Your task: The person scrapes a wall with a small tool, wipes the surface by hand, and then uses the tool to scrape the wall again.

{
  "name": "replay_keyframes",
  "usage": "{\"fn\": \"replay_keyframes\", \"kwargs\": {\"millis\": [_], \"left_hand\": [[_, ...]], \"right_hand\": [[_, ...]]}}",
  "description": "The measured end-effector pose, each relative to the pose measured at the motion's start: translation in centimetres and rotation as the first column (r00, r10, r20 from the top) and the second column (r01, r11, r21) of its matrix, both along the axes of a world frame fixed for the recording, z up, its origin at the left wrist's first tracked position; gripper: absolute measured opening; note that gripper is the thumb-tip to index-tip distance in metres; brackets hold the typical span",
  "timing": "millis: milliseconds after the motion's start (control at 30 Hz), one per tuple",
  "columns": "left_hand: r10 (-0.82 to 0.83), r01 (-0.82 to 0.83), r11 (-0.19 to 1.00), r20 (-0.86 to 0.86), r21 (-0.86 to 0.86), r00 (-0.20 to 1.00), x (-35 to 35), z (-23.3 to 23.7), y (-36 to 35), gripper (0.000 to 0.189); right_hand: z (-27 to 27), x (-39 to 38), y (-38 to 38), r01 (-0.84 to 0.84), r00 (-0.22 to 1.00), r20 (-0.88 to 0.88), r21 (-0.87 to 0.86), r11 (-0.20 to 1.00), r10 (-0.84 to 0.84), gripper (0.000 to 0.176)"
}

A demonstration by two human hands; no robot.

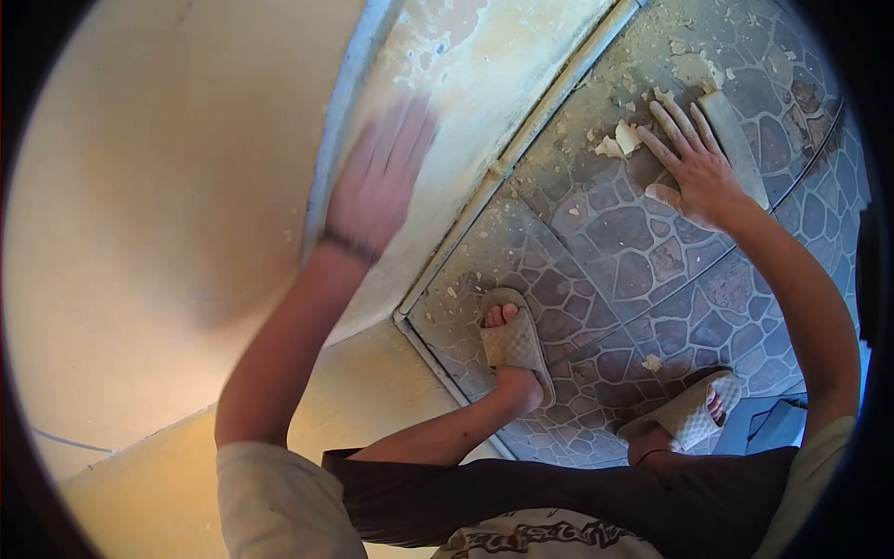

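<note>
My left hand, slightly blurred, lies flat against the yellowish wall with its fingers stretched out together. It overlaps the edge of a pale grey vertical strip; just above the fingertips is a patch of peeling paint. A dark band circles the left wrist. Over at the right, my right hand is open low over the floor, fingers spread. Along its outer side lies a pale, flat, long block. Cream paint flakes sit by its fingertips.
A pipe runs along the foot of the wall and turns at the corner. Stone-patterned floor tiles carry scattered paint chips. A dark cable crosses them. My sandalled feet stand below, with a grey-blue object beside the right one.
</note>
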State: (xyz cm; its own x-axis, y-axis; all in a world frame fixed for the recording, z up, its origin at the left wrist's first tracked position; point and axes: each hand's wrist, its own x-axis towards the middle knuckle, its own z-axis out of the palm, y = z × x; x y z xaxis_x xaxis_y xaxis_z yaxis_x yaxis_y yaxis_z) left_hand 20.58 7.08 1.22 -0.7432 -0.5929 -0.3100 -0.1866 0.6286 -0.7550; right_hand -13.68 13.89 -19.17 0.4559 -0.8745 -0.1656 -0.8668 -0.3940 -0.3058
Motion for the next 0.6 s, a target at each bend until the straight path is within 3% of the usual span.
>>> {"fn": "replay_keyframes", "kwargs": {"millis": [67,167,233,333,400,467,567,600], "left_hand": [[0.063,-0.061,0.996,-0.028,0.064,0.998,5.1,1.0,3.3,0.054],[0.02,-0.019,0.999,-0.041,0.029,0.999,-0.4,0.4,0.1,0.055],[-0.135,0.134,0.978,0.004,-0.16,0.991,-6.8,0.1,-3.8,0.056],[-0.128,0.095,0.984,-0.226,-0.149,0.966,-8.4,-1.1,-4.9,0.056],[-0.008,0.017,0.992,0.073,-0.123,0.997,-2.5,-0.6,-0.5,0.057],[0.077,-0.078,0.995,0.023,0.055,0.997,5.4,-0.2,3.4,0.058],[0.069,-0.06,0.992,-0.078,0.115,0.995,1.9,0.1,1.8,0.055],[0.007,-0.003,0.999,-0.097,0.035,0.995,-1.0,-0.1,0.0,0.054]], "right_hand": [[0.1,-0.2,-0.1,0.019,1.0,-0.004,0.0,1.0,-0.019,0.075],[0.7,0.6,-0.2,0.0,1.0,-0.028,0.031,1.0,0.0,0.076],[0.7,0.2,-0.4,0.004,0.999,-0.047,0.055,0.998,-0.001,0.077],[-0.2,-0.1,-0.4,0.002,1.0,-0.013,-0.008,1.0,-0.002,0.077],[0.0,-0.3,-0.1,-0.003,1.0,0.005,-0.021,1.0,0.003,0.077],[0.7,-0.1,-0.3,0.002,1.0,-0.025,0.015,1.0,-0.001,0.077],[0.3,0.4,0.0,-0.004,0.999,-0.035,0.037,0.999,0.005,0.077],[0.3,0.4,0.0,-0.007,0.999,-0.05,0.041,0.999,0.009,0.076]]}}
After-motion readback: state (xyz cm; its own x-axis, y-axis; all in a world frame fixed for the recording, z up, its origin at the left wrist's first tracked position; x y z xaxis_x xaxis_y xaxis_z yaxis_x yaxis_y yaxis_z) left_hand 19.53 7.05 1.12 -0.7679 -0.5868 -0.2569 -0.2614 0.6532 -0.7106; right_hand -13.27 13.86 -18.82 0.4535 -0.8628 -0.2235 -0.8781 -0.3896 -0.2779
